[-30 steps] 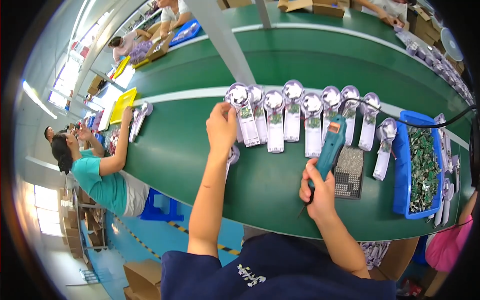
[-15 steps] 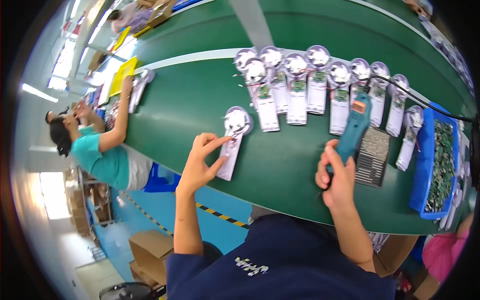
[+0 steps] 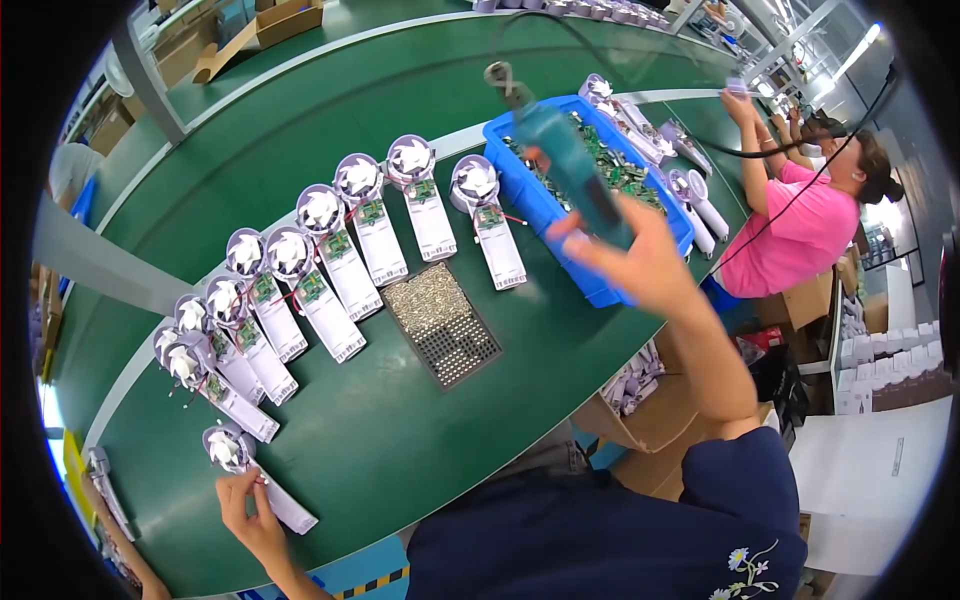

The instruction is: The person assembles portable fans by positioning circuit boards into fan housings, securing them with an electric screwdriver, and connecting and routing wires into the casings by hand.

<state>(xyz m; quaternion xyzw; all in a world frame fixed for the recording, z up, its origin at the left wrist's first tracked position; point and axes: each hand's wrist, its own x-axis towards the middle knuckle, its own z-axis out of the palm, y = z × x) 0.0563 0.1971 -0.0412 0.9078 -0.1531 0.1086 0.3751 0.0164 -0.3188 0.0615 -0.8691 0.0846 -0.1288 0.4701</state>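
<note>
My left hand (image 3: 248, 512) is at the near left, thumb and fingertips pinched over the neck of a white handheld fan half-shell (image 3: 285, 500). A small red and white bit shows at the fingertips, but what they grip is too small to name. My right hand (image 3: 648, 258), blurred by motion, is wrapped round a teal electric screwdriver (image 3: 570, 160) held above the blue bin (image 3: 600, 290). The tool's tip points up and away, clear of the fans. Green circuit boards (image 3: 620, 165) fill the bin.
Several open fan shells (image 3: 340, 275) with boards and red wires stand in a curved row. A screw tray (image 3: 440, 325) lies on the green table (image 3: 400, 450) before them. A black cable (image 3: 750, 153) hangs at the right. A co-worker in pink (image 3: 790, 250) sits beyond.
The view has swung to the right. My right hand has lifted the screwdriver from beside the screw tray to above the blue bin. My left fingers have drawn together at the fan.
</note>
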